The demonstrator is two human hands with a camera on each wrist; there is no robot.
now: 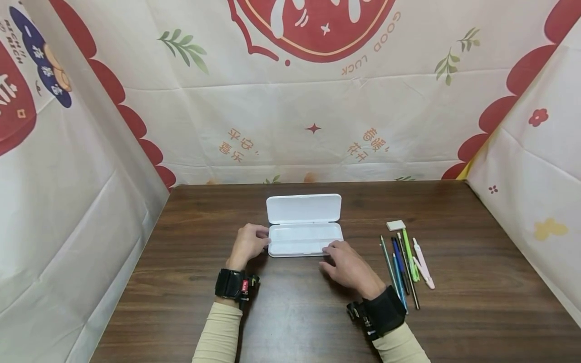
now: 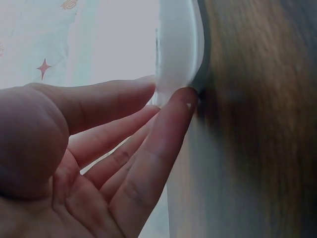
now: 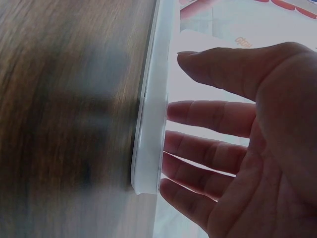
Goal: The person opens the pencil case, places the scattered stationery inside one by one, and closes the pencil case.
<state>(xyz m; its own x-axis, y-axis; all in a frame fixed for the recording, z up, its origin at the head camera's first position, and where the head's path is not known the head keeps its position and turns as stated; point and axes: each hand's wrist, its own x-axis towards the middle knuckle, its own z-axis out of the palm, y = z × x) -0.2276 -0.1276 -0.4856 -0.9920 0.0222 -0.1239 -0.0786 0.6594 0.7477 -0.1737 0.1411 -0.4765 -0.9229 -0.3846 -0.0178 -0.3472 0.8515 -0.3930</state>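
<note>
Your left hand [image 1: 248,244] pinches the left end of the opened white case [image 1: 303,232] on the surface [image 1: 299,317]; your right hand [image 1: 349,264], fingers extended, touches its front right rim.

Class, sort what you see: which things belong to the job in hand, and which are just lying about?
In the job, it seems:
- open white case
- left hand
- right hand

Apparently lying about, unheld:
- white eraser
- pens and pencils
- white compass
</note>
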